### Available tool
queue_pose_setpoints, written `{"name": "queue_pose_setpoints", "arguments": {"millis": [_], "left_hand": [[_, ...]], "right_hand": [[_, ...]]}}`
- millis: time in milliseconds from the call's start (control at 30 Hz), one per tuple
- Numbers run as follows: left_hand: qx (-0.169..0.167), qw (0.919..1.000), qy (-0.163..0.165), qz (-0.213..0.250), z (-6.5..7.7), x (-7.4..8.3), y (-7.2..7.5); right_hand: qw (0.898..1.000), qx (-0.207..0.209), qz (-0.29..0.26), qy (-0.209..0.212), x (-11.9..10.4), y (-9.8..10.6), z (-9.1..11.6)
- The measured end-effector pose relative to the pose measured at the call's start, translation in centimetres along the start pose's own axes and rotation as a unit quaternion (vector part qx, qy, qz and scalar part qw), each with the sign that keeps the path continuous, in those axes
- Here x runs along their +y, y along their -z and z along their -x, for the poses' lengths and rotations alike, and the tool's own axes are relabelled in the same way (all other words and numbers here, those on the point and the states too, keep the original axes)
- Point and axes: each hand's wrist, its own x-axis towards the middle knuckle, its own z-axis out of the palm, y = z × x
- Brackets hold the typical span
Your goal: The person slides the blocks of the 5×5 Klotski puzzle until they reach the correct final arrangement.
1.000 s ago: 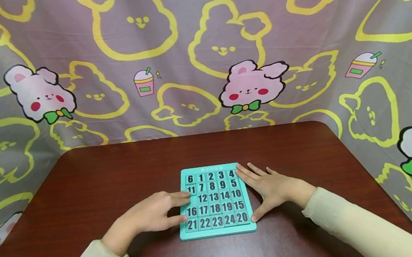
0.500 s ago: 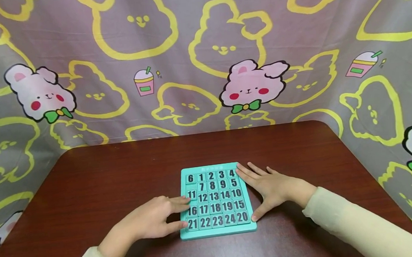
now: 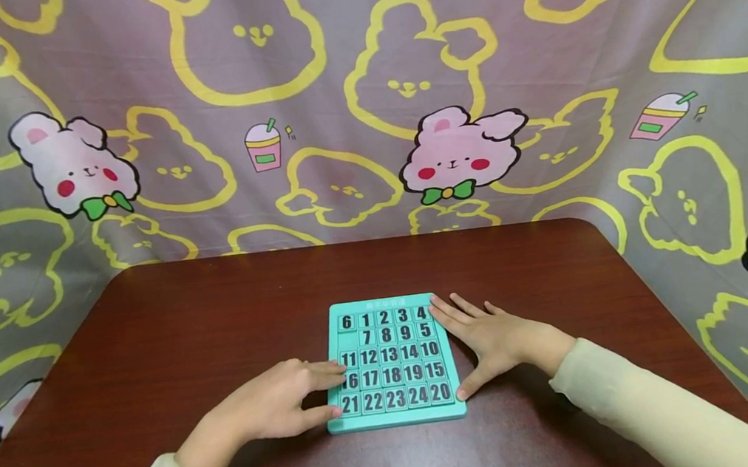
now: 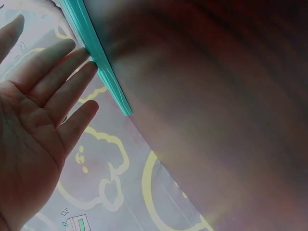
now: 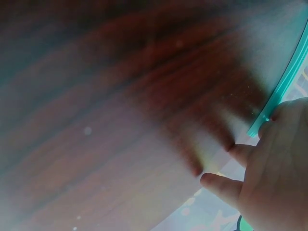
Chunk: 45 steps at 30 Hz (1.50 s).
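Observation:
A turquoise sliding number puzzle (image 3: pixel 397 418) lies flat on the table in the head view. Its top row reads 6, 1, 2, 3, 4, and the gap is at the left end of the second row, just above tile 11 (image 3: pixel 349 359). My left hand (image 3: pixel 271 398) reaches over the left rim, fingertips at tiles 11 and 16, the latter partly covered; its thumb touches the rim lower down. Along the right rim, my right hand (image 3: pixel 500 341) rests with fingers spread, fingertips at the upper corner and thumb at the lower one. Both wrist views show only the puzzle's edge (image 4: pixel 96 53).
The dark red-brown wooden table (image 3: pixel 219 299) extends around the puzzle on every side. Behind it and at the sides hangs a grey-pink curtain (image 3: pixel 330 37) with rabbit and drink-cup prints.
Tile 11 has slid down from the second row into the third, so the gap is now above it. My left fingers moved toward me with it; my right hand stayed put.

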Motion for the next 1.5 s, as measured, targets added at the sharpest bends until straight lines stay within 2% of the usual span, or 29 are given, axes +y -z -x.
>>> {"name": "queue_pose_setpoints", "arguments": {"millis": [367, 700, 1100, 1500], "left_hand": [[0.012, 0.9997, -0.022, 0.002, -0.1, -0.1, 0.2], [0.036, 0.999, -0.025, -0.002, -1.1, -1.5, 0.3], [0.017, 0.9998, 0.005, 0.008, -2.7, -2.8, 1.2], [0.01, 0.9997, 0.02, 0.012, -3.2, -3.3, 1.3]], "right_hand": [[1.0, 0.002, -0.007, 0.006, 0.0, -0.1, 0.0], [1.0, 0.0, -0.005, 0.006, 0.0, -0.1, 0.1], [1.0, -0.003, -0.004, 0.002, -0.1, -0.2, 0.0], [1.0, -0.002, -0.001, 0.001, -0.2, 0.0, 0.1]]}}
